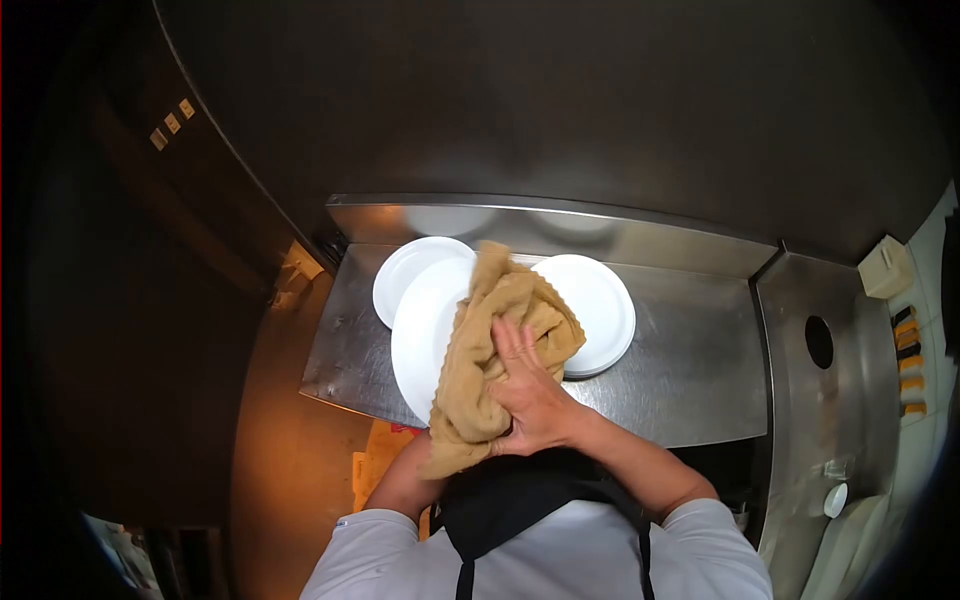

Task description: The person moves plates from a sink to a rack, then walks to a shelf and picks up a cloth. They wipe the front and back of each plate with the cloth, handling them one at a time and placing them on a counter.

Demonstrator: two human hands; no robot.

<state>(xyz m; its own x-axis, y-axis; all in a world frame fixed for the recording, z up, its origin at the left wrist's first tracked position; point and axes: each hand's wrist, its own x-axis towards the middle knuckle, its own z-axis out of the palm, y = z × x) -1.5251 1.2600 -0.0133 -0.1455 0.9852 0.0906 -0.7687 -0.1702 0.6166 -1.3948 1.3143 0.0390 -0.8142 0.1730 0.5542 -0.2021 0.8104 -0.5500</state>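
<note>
In the head view, our right hand (pixel 535 400) lies open on a tan cloth (pixel 470 380), over a white plate (pixel 418 345) between us and the pile (pixel 598 315). Our left hand is hidden; we cannot tell its grip. A weak hold there might let the smooth, rigid rim slip and chip on the steel counter (pixel 690 350). The cloth looks thick, soft, crumpled, scallop-edged.

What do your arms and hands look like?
I have short white fabric sleeves, and a small blue mark shows on the left one. Below them, both forearms are bare. My right hand wears no glove, and I see no watch or ring on it. My left hand is too hidden to describe.
</note>
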